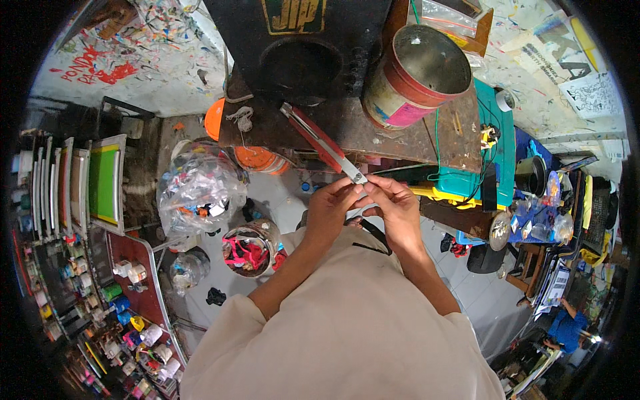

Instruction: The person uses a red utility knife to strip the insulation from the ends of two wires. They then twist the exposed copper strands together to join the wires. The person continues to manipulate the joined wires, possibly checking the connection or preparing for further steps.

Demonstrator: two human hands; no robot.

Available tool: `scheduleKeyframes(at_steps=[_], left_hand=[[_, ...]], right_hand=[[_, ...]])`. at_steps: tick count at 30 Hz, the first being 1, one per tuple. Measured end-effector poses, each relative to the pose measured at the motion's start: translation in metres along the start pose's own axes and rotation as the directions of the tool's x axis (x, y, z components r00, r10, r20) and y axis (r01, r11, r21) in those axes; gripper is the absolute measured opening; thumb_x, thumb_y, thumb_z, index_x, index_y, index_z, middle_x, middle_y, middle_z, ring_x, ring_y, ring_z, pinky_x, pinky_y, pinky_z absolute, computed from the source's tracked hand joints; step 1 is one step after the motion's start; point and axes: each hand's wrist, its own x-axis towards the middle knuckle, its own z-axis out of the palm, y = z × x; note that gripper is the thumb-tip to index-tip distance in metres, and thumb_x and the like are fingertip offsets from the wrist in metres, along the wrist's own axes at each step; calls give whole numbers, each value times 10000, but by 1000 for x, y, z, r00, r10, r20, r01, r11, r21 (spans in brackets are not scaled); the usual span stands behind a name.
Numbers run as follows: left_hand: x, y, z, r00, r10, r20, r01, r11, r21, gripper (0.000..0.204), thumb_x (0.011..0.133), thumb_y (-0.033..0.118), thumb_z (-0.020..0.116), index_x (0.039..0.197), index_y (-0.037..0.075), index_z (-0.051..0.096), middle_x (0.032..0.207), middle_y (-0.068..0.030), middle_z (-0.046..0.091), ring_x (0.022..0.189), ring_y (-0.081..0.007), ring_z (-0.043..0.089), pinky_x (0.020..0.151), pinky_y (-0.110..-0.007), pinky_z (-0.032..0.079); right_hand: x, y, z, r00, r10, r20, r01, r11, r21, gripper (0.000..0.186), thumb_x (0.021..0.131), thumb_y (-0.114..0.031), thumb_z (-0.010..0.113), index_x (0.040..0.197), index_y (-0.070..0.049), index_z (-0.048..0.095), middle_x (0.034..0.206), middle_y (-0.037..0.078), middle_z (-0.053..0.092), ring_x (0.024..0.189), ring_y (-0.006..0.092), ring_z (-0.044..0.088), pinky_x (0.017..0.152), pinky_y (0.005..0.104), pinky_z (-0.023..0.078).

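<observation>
A slim red-and-silver hand tool (318,141) slants from the dark table toward me, its metal end with a round screw at my fingertips. It resembles a cutter knife, but the working tip is hidden. My left hand (337,208) is closed, thumb and fingers pinching by that metal end. Pressed up against it from the other side is my right hand (399,212), also closed, its thumb and forefinger at the same end. Whether a small piece sits between the fingertips I cannot tell. Below the hands a black cord or strap (377,239) lies across my light shirt.
Ahead stands the dark table (427,143), bearing a red-rimmed paint can (400,115) and a black box (300,40). Left are a clear bag of rubbish (200,193), a full bin (250,248) and framed screens (107,180). A person in blue (567,328) is far right.
</observation>
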Motion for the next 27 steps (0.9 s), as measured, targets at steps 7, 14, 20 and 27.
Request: scheduleKeyframes(at_steps=[7, 14, 20, 27], left_hand=[[-2, -5, 2, 1000, 2, -18, -5, 989, -151, 322, 962, 213, 609, 1154, -44, 637, 1052, -89, 697, 1007, -170, 656, 876, -311, 547], [-8, -2, 2, 986, 105, -126, -97, 993, 73, 237, 936, 76, 584, 1129, -46, 648, 948, -71, 701, 886, -125, 689, 749, -232, 572], [-10, -6, 4, 955, 161, -251, -127, 981, 144, 229, 864, 53, 616, 1068, -16, 695, 848, -56, 722, 779, -93, 671, 647, -234, 519], [-13, -4, 4, 956, 130, -263, -81, 979, 189, 237, 819, 52, 640, 1036, -6, 715, 833, -34, 714, 764, -79, 648, 700, -247, 515]], right_hand=[[0, -26, -4, 848, -530, 0, 404, 646, -648, 149, 873, -148, 703, 892, -2, 685, 738, 101, 627, 699, 182, 608, 576, 284, 488], [16, -41, 11, 792, -479, 377, 569, 359, -739, 193, 825, -201, 732, 857, -13, 700, 813, 148, 657, 774, 330, 654, 694, 415, 509], [15, -44, 20, 773, -473, 424, 573, 233, -785, 221, 800, -227, 745, 838, -20, 675, 858, 146, 659, 777, 359, 649, 694, 436, 510], [17, -41, 17, 674, -528, 518, 655, 101, -749, 168, 801, -179, 737, 822, -32, 659, 849, 122, 626, 770, 342, 656, 657, 417, 521]])
